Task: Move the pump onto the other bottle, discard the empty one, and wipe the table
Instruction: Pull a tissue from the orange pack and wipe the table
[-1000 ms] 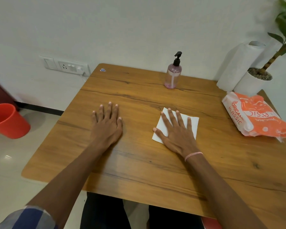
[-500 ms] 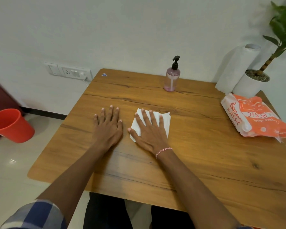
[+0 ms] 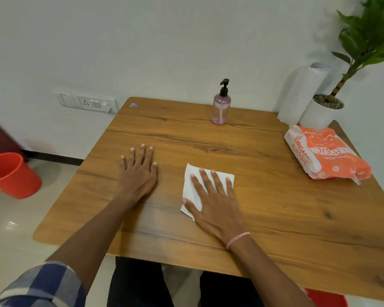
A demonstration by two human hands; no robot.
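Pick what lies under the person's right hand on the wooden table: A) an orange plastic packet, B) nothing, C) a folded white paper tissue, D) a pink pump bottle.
C: the right hand lies flat, fingers spread, on the folded white paper tissue.

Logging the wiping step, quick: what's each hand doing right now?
Left hand: open, flat on the table, holding nothing.
Right hand: open, pressing flat on the tissue.

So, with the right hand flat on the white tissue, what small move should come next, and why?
Probably slide the right hand, palm down on the white tissue, sideways toward the bare wood at the right of the table. The pump bottle stands assembled at the back, so wiping seems to be what remains. The left hand lies flat and can steady.
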